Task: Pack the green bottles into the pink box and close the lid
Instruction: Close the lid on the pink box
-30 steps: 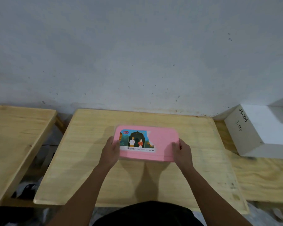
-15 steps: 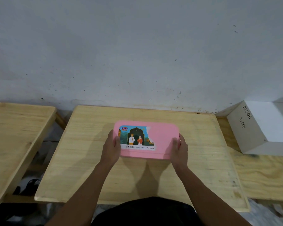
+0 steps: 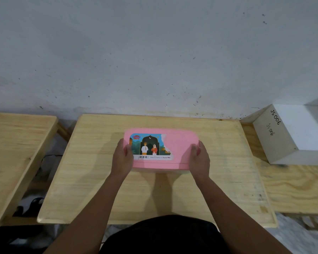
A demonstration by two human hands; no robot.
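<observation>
Thumbs have crept onto the lid (image 3: 180,143) since a second ago — left hand (image 3: 122,158) and right hand (image 3: 199,158) each clasp an end of the pink box (image 3: 160,166), sitting midway on the wooden table (image 3: 99,180), lid down, so I judge only a final press remains — green bottles out of my sight

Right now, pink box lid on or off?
On: the lid covers the pink box; left hand and right hand grip its ends.
</observation>
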